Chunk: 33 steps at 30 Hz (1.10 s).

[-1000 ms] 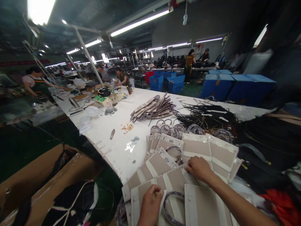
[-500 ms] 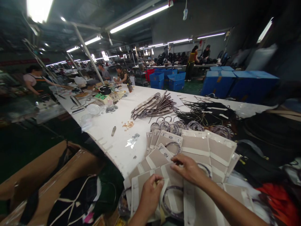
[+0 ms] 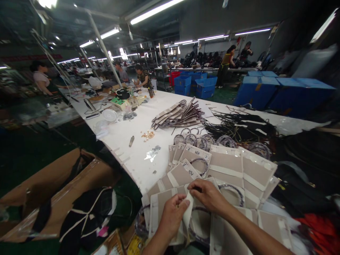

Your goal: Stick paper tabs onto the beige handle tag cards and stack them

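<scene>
A narrow, cream, fabric-like strip runs nearward from its far end, pinched by left hand and right hand alike.

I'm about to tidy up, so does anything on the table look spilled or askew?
Slightly: gold bits lie loose in a scatter on the table, with no tray under them, so they look spilled. The beige panels overlap at uneven angles, though that may be deliberate. I see no clear damage.

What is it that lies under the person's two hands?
Beige panels lie under the left hand and right hand, with a pale strip between them. What the hands cover cannot be seen.
</scene>
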Motion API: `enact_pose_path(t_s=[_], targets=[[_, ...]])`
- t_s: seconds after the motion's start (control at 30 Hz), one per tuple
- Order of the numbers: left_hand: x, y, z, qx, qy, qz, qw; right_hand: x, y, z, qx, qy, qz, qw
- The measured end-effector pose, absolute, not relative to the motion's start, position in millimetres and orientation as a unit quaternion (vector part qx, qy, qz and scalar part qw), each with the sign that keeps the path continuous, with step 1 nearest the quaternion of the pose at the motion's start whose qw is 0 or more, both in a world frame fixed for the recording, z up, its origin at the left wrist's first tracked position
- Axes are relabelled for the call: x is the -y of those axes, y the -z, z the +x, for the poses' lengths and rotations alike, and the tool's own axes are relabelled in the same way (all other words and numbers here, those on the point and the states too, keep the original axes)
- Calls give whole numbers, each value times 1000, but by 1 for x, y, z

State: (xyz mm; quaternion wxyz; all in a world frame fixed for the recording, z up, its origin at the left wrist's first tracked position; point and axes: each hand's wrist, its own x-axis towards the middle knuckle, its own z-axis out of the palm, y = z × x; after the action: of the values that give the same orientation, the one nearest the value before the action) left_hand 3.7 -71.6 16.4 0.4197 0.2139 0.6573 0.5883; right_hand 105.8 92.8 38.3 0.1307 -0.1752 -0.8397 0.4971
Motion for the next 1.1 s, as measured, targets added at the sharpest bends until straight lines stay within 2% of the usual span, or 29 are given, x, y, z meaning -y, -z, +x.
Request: enact_pose_path(t_s=[0.13,0.4,0.57,0.8,1.0,1.1], targets=[[67,-16,1,-679,-553,242,419,-103,-39,109,864,-454,-177,124],[55,-19,-10,-746,-479,369,277,-116,-64,103,939,-322,-120,12],[53,-17,-10,-752,-449,391,283,-114,-69,94,953,-283,-96,-40],[48,-6,-21,-750,-448,350,337,-119,-59,84,961,-252,-108,-27],[37,0,-27,-753,-451,371,303,-133,-53,77,969,-223,-100,-42],[33,2,-27,-766,-414,392,296,-137,-52,72,974,-215,-66,-33]])
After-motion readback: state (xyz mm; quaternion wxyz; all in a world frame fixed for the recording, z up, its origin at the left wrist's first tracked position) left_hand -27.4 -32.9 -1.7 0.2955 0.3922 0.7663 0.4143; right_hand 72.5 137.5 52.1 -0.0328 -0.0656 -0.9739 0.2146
